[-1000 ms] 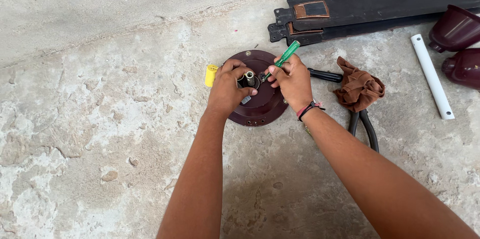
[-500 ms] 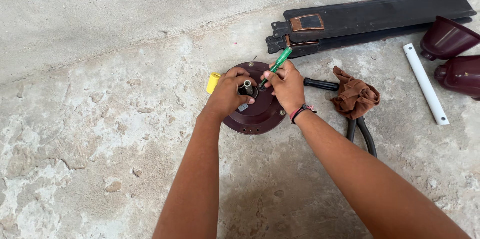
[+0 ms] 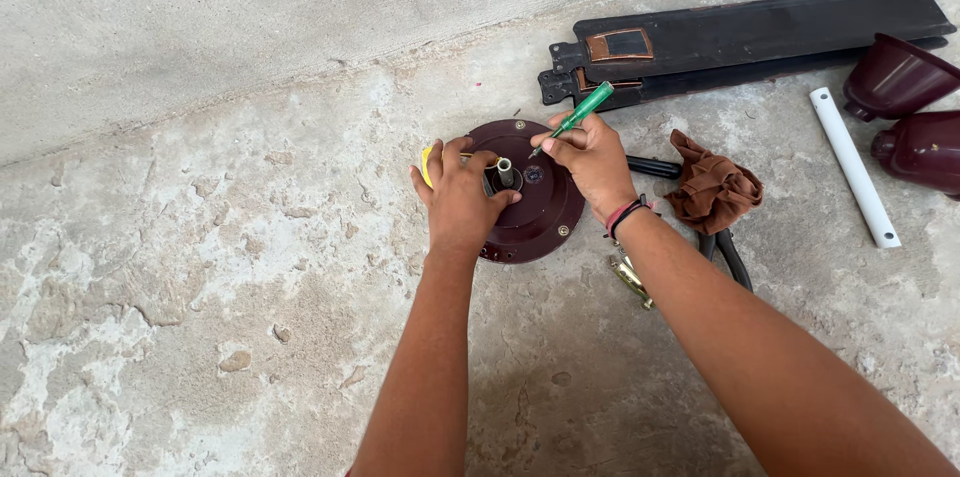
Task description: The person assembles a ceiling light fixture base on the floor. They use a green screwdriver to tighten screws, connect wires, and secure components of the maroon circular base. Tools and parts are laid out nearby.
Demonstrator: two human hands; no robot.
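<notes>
A round maroon fan motor housing [image 3: 540, 217] lies flat on the concrete floor, with a short metal shaft [image 3: 505, 171] standing at its centre. My left hand [image 3: 459, 195] rests on the housing's left side, fingers curled beside the shaft. My right hand [image 3: 593, 159] grips a green-handled screwdriver [image 3: 582, 110], its tip pointing down at the housing's top just right of the shaft. A yellow part [image 3: 426, 161] peeks out behind my left hand.
Dark fan blades [image 3: 760, 32] lie stacked at the back right. Two maroon canopy cups [image 3: 905, 97], a white rod [image 3: 853, 165], a brown cloth [image 3: 714, 185], pliers [image 3: 730, 257] and a small brass piece [image 3: 632, 280] sit to the right. A concrete wall [image 3: 200, 17] rises behind.
My right hand lifted the screwdriver tip slightly off the housing and shifted right. My left hand moved from pinching the shaft to lying on the housing's left side.
</notes>
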